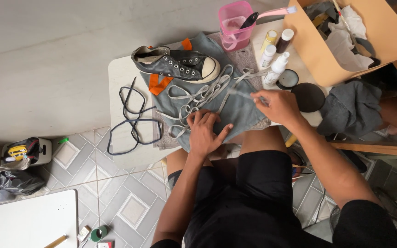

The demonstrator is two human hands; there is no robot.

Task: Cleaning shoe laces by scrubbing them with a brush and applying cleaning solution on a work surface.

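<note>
Two hands on grey shoelace [198, 94]: left hand [205, 131] flat, pinning lace to worktop [120, 73]; right hand [276, 104] pinching end. Lace light, limp, tangle-prone; grip near tip.

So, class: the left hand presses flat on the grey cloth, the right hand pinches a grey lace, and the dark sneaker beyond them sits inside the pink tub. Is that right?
One detail is wrong. In the head view the dark sneaker lies on the grey cloth, not in the pink tub. The left hand does press flat there, and the right hand does pinch the grey lace.
</note>
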